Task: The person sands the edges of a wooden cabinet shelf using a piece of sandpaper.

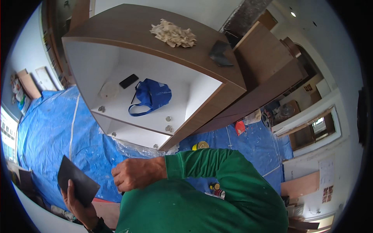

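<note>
In my left hand, at the lower left, is a dark grey rectangular sheet of sandpaper, pinched with the thumb over its lower edge and tilted upright. My right hand is held in front of my chest, its green-sleeved forearm crossing from the right. Its fingers are curled closed, and whatever they might hold is hidden. Beyond both hands stands a brown cabinet with a white interior. A blue cloth bag and a black phone lie inside it.
Crumpled cream cloth and a bent dark sheet rest on the cabinet top. Blue sheeting covers the floor, with clear plastic by the cabinet base. A yellow can sits near my right arm. Brown panels stand at right.
</note>
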Demonstrator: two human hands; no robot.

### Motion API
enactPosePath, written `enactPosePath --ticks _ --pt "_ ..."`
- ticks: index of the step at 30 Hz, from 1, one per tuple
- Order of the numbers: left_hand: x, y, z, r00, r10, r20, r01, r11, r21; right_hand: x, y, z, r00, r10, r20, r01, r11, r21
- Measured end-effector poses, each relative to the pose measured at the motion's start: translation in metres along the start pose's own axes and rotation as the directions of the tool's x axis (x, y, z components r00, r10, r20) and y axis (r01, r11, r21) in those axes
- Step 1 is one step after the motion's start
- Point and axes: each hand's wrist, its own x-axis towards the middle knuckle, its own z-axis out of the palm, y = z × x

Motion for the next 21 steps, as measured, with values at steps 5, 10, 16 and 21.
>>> enactPosePath --ticks 5,10,16,21 --pt "-0.006 0.000 0.030 0.999 0.002 0.041 -0.004 0.998 0.057 0.005 -0.014 -0.010 0.816 0.059 -0.575 0.045 0.985 0.166" --pt "-0.022 -0.017 0.058 0.979 -0.157 0.128 0.165 0.984 -0.062 0.001 -0.030 0.009 0.766 0.083 -0.638 0.038 0.984 0.173" --pt "-0.049 -0.030 0.103 0.980 -0.119 0.160 0.130 0.990 -0.056 -0.046 -0.027 0.007 0.749 0.179 -0.638 -0.212 0.977 0.025" --pt "-0.062 -0.059 0.136 0.989 -0.080 0.123 0.085 0.995 -0.042 -0.090 -0.027 -0.012 0.732 0.158 -0.662 -0.232 0.972 -0.025"
